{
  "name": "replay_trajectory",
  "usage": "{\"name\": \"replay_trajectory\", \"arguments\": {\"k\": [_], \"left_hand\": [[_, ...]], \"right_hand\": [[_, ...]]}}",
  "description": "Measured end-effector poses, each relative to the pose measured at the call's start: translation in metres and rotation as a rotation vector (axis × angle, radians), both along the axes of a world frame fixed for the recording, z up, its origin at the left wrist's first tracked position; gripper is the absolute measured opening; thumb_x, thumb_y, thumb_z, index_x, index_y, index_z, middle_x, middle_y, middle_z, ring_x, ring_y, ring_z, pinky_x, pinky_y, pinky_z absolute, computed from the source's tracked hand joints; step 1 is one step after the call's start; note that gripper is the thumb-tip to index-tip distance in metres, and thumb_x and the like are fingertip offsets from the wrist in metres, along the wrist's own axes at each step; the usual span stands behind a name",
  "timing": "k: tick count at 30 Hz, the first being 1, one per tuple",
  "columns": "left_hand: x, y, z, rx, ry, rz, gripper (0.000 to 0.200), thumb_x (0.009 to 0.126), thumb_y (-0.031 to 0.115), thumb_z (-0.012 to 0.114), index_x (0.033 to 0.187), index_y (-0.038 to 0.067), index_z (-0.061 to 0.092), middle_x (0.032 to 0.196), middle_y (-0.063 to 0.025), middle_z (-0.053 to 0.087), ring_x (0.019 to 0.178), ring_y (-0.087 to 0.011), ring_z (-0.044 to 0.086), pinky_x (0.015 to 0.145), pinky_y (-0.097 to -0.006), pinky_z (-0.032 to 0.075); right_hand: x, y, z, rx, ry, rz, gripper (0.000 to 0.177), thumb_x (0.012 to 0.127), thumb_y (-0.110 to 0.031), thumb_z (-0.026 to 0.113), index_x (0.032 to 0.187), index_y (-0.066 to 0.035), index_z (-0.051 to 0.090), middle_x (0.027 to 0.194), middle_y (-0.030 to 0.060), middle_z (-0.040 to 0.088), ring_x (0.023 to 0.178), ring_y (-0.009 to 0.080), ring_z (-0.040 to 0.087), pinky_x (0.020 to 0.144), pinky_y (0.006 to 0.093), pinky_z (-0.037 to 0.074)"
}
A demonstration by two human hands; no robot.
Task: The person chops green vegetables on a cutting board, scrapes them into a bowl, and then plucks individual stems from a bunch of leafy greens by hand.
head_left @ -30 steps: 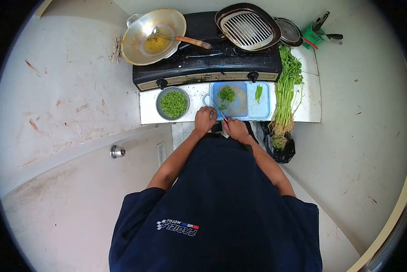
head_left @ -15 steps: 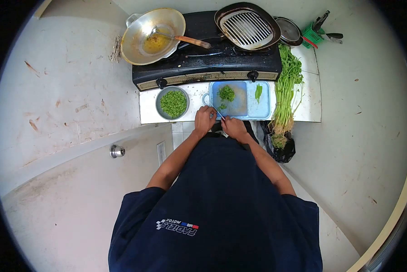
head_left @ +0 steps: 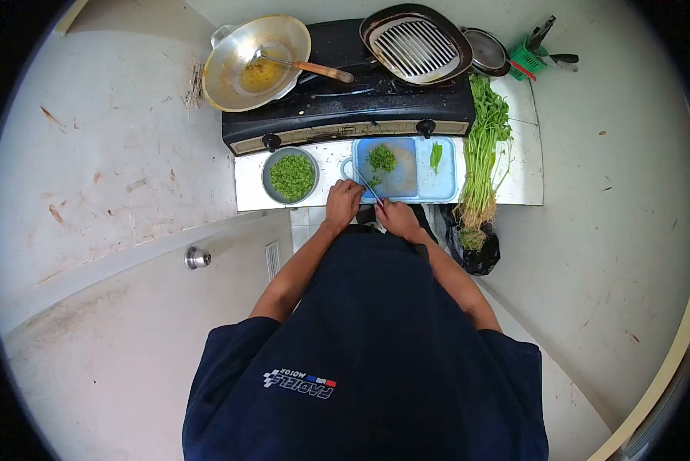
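A knife (head_left: 369, 187) is gripped in my right hand (head_left: 398, 219) at the front edge of a blue cutting board (head_left: 437, 186). Its blade slants up and left over the board's lower left corner. Close to that blade, my left hand (head_left: 345, 201) is closed with fingers bent; whatever they pinch is hidden. Chopped green leaves (head_left: 382, 158) lie in a small heap on the board, with a few bits below. One whole leaf (head_left: 435, 157) rests in the right-hand section. Left of the board stands a grey bowl (head_left: 265, 184) of chopped greens (head_left: 292, 177).
Behind the board is a black stove (head_left: 337, 115) bearing a wok (head_left: 222, 84) with a ladle (head_left: 325, 71) and a grill pan (head_left: 468, 54). Long-stemmed greens (head_left: 483, 154) lie at the right, above a black plastic bag (head_left: 485, 257). A green basket (head_left: 525, 58) holds utensils.
The knife has turned slightly, and more of its blade shows, pointing farther up and left. My left hand has barely shifted. The view has moved a little.
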State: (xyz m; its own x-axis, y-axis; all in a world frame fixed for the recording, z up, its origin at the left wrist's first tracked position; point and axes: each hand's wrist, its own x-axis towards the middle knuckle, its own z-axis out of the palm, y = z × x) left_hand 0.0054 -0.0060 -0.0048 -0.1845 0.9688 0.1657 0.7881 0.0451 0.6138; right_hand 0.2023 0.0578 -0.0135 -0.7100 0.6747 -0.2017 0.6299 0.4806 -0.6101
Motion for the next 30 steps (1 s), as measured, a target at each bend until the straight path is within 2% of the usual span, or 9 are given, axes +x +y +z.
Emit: {"name": "replay_trajectory", "arguments": {"k": [5,14,20,30], "left_hand": [[-0.001,-0.001,-0.003,0.015,0.002,-0.001,0.011,0.084,0.008,0.070,0.093,0.009,0.075,0.089,-0.0060,0.065,0.087,-0.0281,0.059,0.078,-0.0416,0.047],[0.000,-0.001,-0.001,-0.045,-0.006,0.024,0.010,0.083,0.009,0.070,0.092,0.010,0.074,0.091,-0.0058,0.067,0.090,-0.0283,0.060,0.081,-0.0412,0.047],[0.002,0.003,-0.005,-0.021,-0.066,0.046,0.007,0.084,0.011,0.070,0.090,0.008,0.073,0.089,-0.0076,0.066,0.090,-0.0289,0.061,0.082,-0.0427,0.047],[0.003,0.005,-0.005,-0.040,-0.028,0.055,0.007,0.083,0.011,0.071,0.089,0.008,0.072,0.089,-0.0085,0.065,0.089,-0.0296,0.061,0.080,-0.0430,0.047]], "right_hand": [[0.001,-0.002,-0.010,0.018,-0.001,0.038,0.036,0.099,-0.030,0.056,0.092,0.004,0.063,0.068,0.0273,0.065,0.066,0.0465,0.066,0.063,0.0546,0.054],[-0.008,0.002,0.007,0.059,-0.068,0.039,0.038,0.100,-0.032,0.055,0.089,0.004,0.063,0.067,0.0263,0.066,0.062,0.0443,0.067,0.061,0.0543,0.055],[-0.002,0.002,0.004,0.070,-0.080,-0.003,0.039,0.100,-0.034,0.054,0.091,0.004,0.062,0.065,0.0252,0.065,0.062,0.0447,0.067,0.060,0.0544,0.055],[-0.004,-0.001,0.004,0.078,-0.080,0.049,0.042,0.101,-0.036,0.052,0.092,0.004,0.062,0.066,0.0252,0.066,0.064,0.0443,0.068,0.061,0.0538,0.056]]}}
